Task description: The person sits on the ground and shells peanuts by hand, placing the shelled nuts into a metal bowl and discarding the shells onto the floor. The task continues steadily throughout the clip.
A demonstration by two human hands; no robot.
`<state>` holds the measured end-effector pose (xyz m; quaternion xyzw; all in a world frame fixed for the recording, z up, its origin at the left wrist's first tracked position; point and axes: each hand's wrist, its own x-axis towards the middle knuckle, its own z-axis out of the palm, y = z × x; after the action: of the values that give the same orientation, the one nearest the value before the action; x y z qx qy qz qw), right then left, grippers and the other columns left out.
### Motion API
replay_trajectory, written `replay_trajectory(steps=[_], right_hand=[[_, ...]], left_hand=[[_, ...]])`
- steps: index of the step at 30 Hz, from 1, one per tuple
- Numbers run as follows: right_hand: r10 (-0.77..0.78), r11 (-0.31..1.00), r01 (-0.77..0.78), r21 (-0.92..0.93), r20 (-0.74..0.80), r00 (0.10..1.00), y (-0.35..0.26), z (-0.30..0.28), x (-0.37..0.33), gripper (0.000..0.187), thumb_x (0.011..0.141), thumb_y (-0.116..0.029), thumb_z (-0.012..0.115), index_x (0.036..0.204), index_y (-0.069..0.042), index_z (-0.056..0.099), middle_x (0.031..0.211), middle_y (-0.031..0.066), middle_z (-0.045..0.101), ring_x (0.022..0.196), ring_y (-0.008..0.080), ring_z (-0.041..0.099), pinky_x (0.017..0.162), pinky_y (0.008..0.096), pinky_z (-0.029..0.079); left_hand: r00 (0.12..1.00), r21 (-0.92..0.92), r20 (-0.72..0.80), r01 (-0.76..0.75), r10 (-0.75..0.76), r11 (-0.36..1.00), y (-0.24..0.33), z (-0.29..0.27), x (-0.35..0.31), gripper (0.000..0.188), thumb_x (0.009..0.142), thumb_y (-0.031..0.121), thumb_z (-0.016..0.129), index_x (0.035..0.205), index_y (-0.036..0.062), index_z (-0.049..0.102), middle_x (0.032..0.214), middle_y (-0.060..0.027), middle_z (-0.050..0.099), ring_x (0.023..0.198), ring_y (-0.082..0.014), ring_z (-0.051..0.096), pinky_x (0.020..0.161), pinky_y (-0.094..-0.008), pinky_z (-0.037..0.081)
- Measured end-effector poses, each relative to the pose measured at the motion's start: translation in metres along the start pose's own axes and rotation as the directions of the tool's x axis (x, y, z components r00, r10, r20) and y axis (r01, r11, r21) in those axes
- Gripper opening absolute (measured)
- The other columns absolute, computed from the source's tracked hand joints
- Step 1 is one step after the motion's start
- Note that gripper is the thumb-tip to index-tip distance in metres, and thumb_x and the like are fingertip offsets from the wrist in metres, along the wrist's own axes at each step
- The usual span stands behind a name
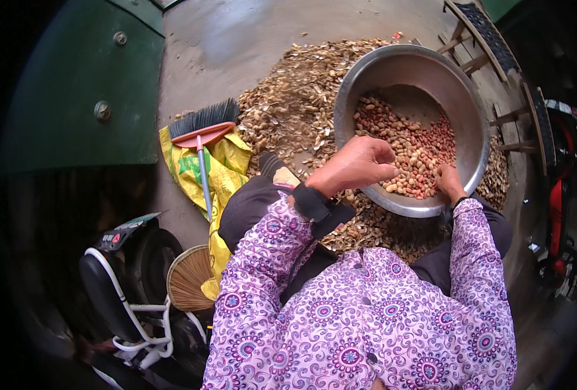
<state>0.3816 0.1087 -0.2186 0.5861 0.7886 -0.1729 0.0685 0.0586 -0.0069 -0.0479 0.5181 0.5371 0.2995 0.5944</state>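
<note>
A wide metal basin point(359, 65) stands tilted before me, holding unshelled peanuts point(402, 140) and loose red peanut kernels point(437, 140). Over its near left rim is my left hand point(357, 168), its fingers curled in and the fingertips close above the peanuts; whatever lies inside them is hidden. At the basin's near right side, my right hand point(450, 182) reaches in with its fingers bent together down at the kernels. I cannot make out what is between them. A dark band point(311, 203) circles my left wrist.
Peanut shells point(295, 97) are heaped around the basin. To the left, a broom point(204, 125) lies on a yellow sack point(181, 166), with a straw brush point(189, 279) nearer me. A green metal panel point(80, 97) rises at far left; wooden stools point(483, 39) stand at right.
</note>
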Motion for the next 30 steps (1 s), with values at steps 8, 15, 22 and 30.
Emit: replay_trajectory(steps=[8, 15, 22, 30], right_hand=[[-0.142, 0.99, 0.14, 0.024, 0.126, 0.982, -0.039, -0.002, -0.013, 0.016, 0.067, -0.016, 0.058, 0.07, 0.0, 0.059, 0.065, 0.0172, 0.058, 0.063, 0.0297, 0.058, 0.058, 0.037, 0.045], [-0.187, 0.437, -0.29, 0.851, 0.402, 0.897, -0.083, -0.045, -0.027, 0.026, 0.079, -0.022, 0.058, 0.094, -0.002, 0.054, 0.079, 0.0037, 0.06, 0.061, 0.011, 0.056, 0.053, 0.0254, 0.046], [-0.332, 0.25, -0.219, 0.943, 0.296, 0.896, -0.076, -0.132, -0.053, 0.021, 0.089, -0.021, 0.044, 0.1, -0.006, 0.053, 0.081, -0.0008, 0.059, 0.074, 0.0097, 0.057, 0.052, 0.0193, 0.044], [-0.225, -0.028, -0.331, 0.943, 0.317, 0.921, -0.065, -0.154, -0.067, 0.018, 0.09, -0.023, 0.044, 0.088, -0.008, 0.053, 0.074, -0.0007, 0.058, 0.057, 0.0076, 0.052, 0.047, 0.0192, 0.041]], left_hand=[[0.964, 0.196, -0.039, -0.25, 0.262, 0.948, -0.017, 0.018, 0.02, 0.027, 0.066, 0.024, 0.062, 0.079, 0.0006, 0.062, 0.073, -0.0153, 0.061, 0.067, -0.026, 0.06, 0.062, -0.0349, 0.047], [0.929, 0.533, -0.141, -0.221, 0.343, 0.817, -0.014, 0.056, 0.054, 0.02, 0.058, 0.017, 0.063, 0.074, 0.0043, 0.063, 0.07, -0.0165, 0.06, 0.07, -0.0326, 0.06, 0.063, -0.0399, 0.047], [0.866, 0.363, -0.165, -0.391, 0.471, 0.846, 0.011, 0.088, 0.09, 0.02, 0.057, 0.013, 0.065, 0.074, 0.0042, 0.063, 0.071, -0.0165, 0.061, 0.073, -0.0322, 0.06, 0.064, -0.0394, 0.047], [0.851, 0.204, -0.084, -0.495, 0.519, 0.845, 0.025, 0.095, 0.103, 0.02, 0.059, 0.016, 0.067, 0.074, 0.003, 0.064, 0.071, -0.0166, 0.061, 0.072, -0.0327, 0.06, 0.062, -0.0372, 0.047]])
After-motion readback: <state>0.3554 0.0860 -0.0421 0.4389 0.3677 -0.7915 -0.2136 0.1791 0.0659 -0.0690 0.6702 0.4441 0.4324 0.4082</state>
